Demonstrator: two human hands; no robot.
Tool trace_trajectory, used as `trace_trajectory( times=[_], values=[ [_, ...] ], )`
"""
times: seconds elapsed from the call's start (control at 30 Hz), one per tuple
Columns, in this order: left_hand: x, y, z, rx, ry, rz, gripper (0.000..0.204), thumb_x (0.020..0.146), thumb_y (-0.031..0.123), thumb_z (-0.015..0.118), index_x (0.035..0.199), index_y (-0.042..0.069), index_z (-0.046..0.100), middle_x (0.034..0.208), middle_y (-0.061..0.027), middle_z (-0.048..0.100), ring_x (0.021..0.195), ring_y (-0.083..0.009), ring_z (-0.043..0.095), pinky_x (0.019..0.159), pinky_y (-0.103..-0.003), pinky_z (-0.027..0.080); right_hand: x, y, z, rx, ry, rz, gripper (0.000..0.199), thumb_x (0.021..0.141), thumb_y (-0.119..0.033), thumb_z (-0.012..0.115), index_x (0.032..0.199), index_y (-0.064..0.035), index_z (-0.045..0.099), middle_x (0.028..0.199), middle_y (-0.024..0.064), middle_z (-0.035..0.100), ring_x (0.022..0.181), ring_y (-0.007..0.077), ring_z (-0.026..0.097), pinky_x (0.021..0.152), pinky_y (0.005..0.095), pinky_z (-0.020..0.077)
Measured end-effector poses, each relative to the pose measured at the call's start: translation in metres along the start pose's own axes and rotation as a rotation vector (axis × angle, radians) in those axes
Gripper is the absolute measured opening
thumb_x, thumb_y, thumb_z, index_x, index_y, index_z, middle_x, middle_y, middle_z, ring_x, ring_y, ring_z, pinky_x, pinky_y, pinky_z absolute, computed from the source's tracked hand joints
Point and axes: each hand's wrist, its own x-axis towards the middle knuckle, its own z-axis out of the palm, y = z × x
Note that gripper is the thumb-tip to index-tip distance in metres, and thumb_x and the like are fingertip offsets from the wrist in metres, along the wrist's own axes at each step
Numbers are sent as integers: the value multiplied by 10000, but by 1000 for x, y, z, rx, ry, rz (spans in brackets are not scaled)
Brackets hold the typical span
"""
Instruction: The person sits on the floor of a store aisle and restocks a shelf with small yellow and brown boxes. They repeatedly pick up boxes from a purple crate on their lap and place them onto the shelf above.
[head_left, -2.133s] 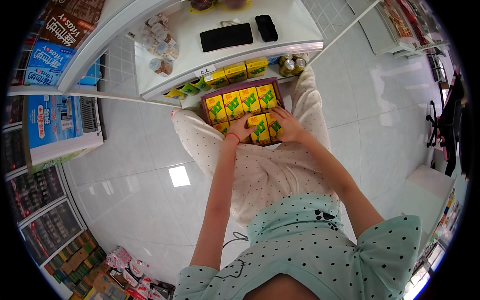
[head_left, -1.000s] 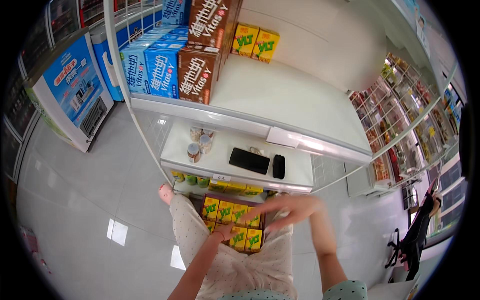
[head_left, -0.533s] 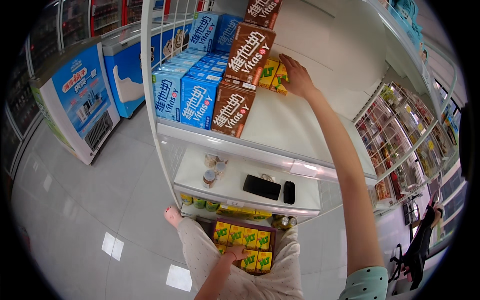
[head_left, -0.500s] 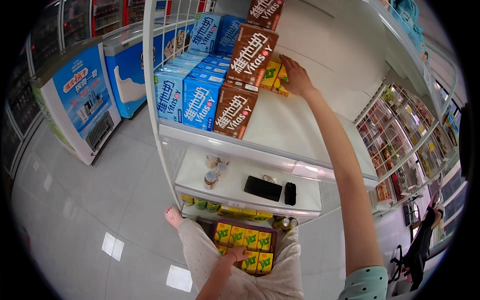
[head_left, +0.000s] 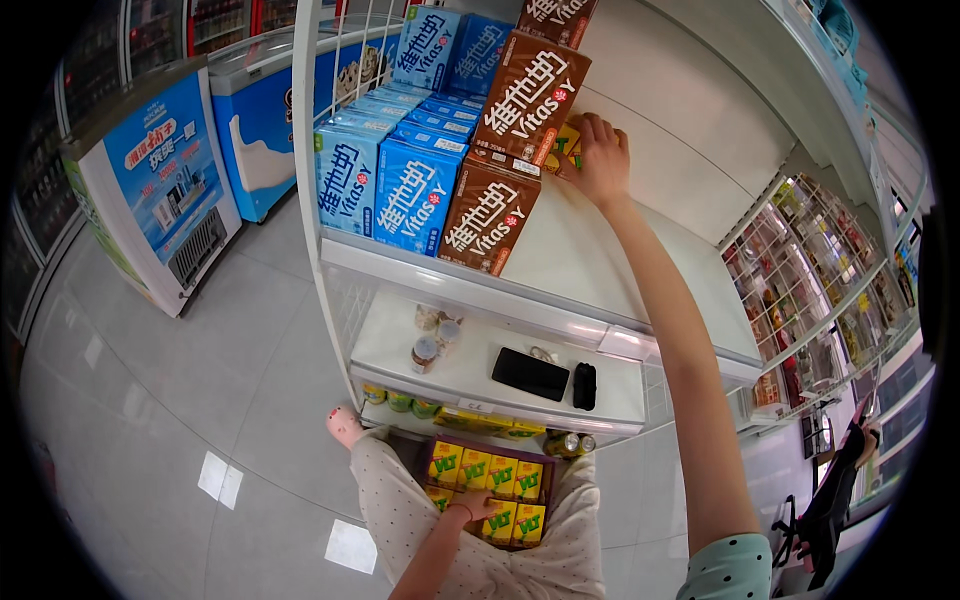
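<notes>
My right hand [head_left: 600,160] is on the upper shelf, fingers curled against a yellow drink carton [head_left: 568,146] that stands partly hidden behind a stack of brown drink cartons [head_left: 530,100]. Down at my lap, an open purple tray [head_left: 436,448] holds several more yellow drink cartons [head_left: 501,477] in rows. My left hand [head_left: 474,506] reaches into that tray, its fingers closed over a yellow carton there; the palm covers part of it. Left of the brown stack stand blue drink cartons [head_left: 412,195].
On the shelf [head_left: 450,310] below lie a black phone [head_left: 530,373], a black case [head_left: 585,386] and small jars [head_left: 424,352]. Cans [head_left: 565,444] stand on the lowest level. A chest freezer [head_left: 255,130] is at the left; a wire rack [head_left: 810,270] of packets is at the right.
My right hand has closed in around the yellow carton, its fingers now more bent, and covers more of the cartons there. The view has shifted slightly. My left hand stays in the tray.
</notes>
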Motion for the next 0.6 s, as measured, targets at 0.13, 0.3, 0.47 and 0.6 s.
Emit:
trace_trajectory(
  times=[0.13,0.3,0.47,0.6],
  values=[
    [2,4,-6,-9,-117,-61,693,873,603,393,1363,113,373,1303,-115,481,1099,-304,516,898,-439,431,10,15,4,-12,93,25,673,658,-495,723,1135,-71,511,1082,55,556,1021,223,523,864,397,380],
    [1,-2,2,-13,34,4,521,875,535,437,1146,94,495,1025,-108,573,885,-269,573,726,-406,466,16,20,11,19,-2,21,629,680,-555,688,1067,-87,526,984,56,594,936,225,560,787,377,412],
    [-11,5,2,-64,129,40,460,873,488,478,1080,85,554,947,-110,624,814,-258,603,678,-396,484,14,21,21,55,19,-15,592,685,-565,672,983,-76,522,886,63,607,863,235,581,719,368,441],
    [-13,10,-2,-54,124,20,472,873,470,492,1145,88,549,999,-111,624,851,-263,603,728,-395,483,11,22,18,26,4,-66,578,686,-559,671,957,-72,518,850,60,606,819,228,595,677,356,463]
  ],
)
